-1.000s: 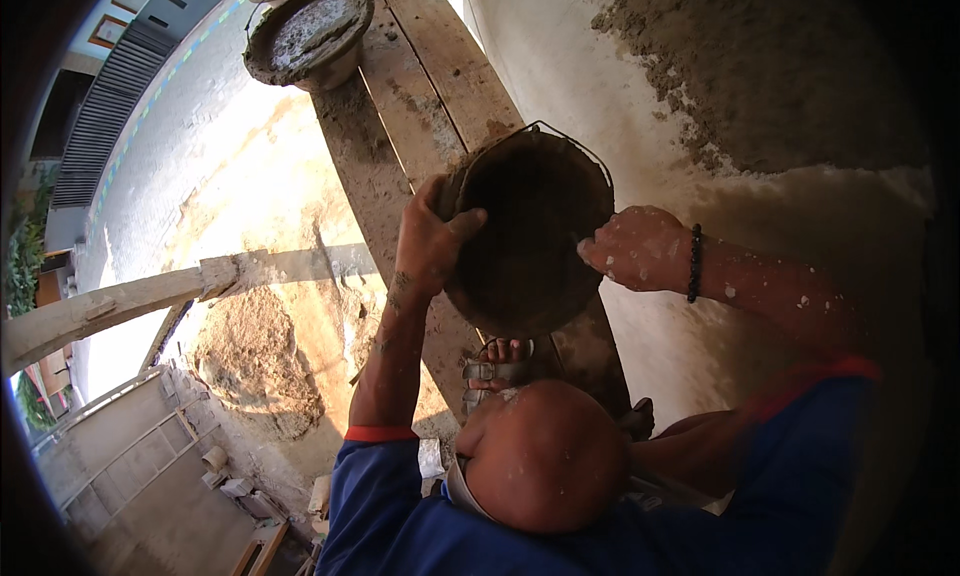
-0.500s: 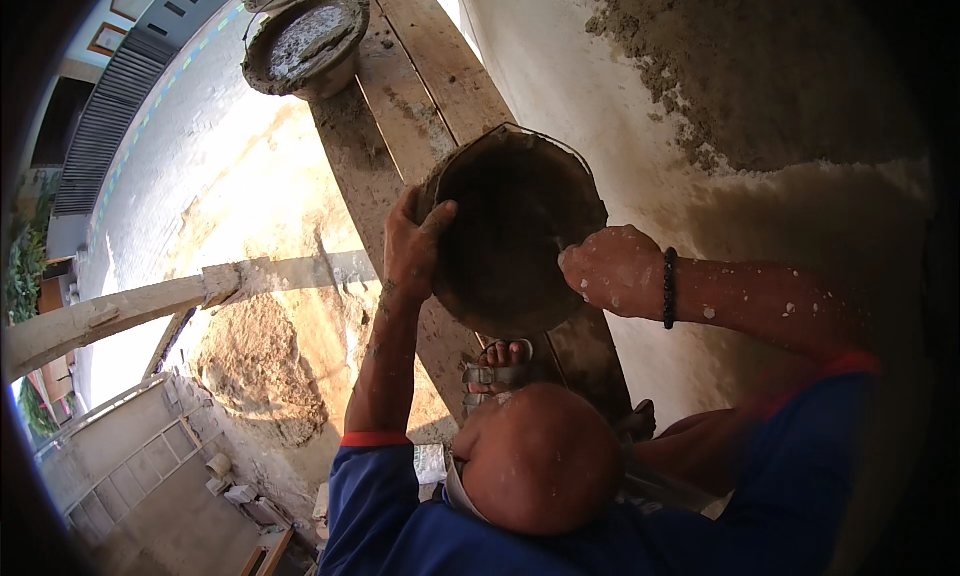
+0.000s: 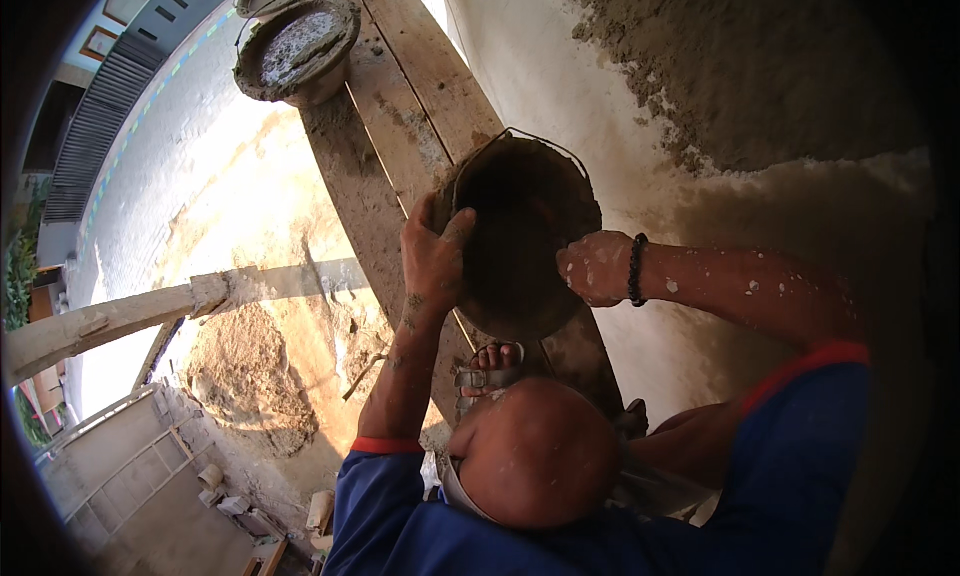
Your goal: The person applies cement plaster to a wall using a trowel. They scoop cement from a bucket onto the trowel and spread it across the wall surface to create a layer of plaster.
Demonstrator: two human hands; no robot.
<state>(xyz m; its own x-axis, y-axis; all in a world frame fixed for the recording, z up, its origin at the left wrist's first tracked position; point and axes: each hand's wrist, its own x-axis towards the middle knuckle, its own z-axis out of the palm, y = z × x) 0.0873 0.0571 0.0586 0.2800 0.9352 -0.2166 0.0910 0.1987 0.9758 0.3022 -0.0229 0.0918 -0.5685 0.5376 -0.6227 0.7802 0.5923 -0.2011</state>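
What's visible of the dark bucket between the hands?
The bucket is round and dark, its open mouth facing the camera and its interior deeply shadowed, so contents and material are unclear. The rim looks crusted. A thin wire handle arcs along the far side. The left hand grips the left rim, thumb inside; the right hand overlaps the right side, contact unclear. It's above the planks; whether it rests there is hidden.

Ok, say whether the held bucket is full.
Not full: the bucket's inner wall shows well below its rim; bottom too dark to judge.
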